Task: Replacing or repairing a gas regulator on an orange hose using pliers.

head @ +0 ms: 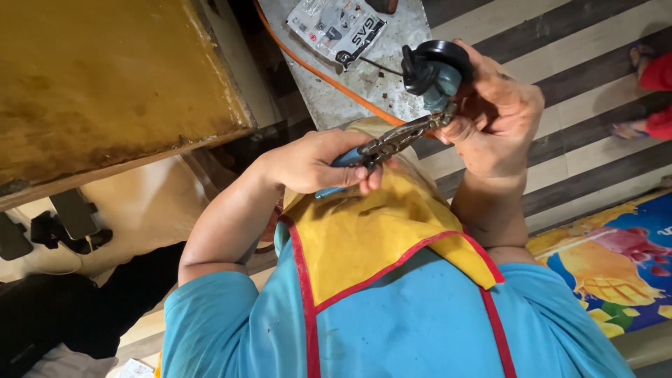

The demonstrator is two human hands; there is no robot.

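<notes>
Package: flat grey-and-white blister pack [338, 29] is lying at the far edge of the grey worktop [364, 77], beside an orange hose [315, 68].
Left hand [315, 162]: fingers are closing around blue-handled pliers [381, 145].
Regulator: grey valve with black knob [434, 70] is sitting just above the pliers' tip.
Right hand [500, 115]: it is gripping the valve.

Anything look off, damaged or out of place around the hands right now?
Nothing looks broken or spilled. The left hand squeezes blue-handled pliers, their tip at the base of a black-knobbed regulator held in the right hand. One oddity: the grey slab beneath is stained and speckled, with an orange hose trailing across it.
</notes>
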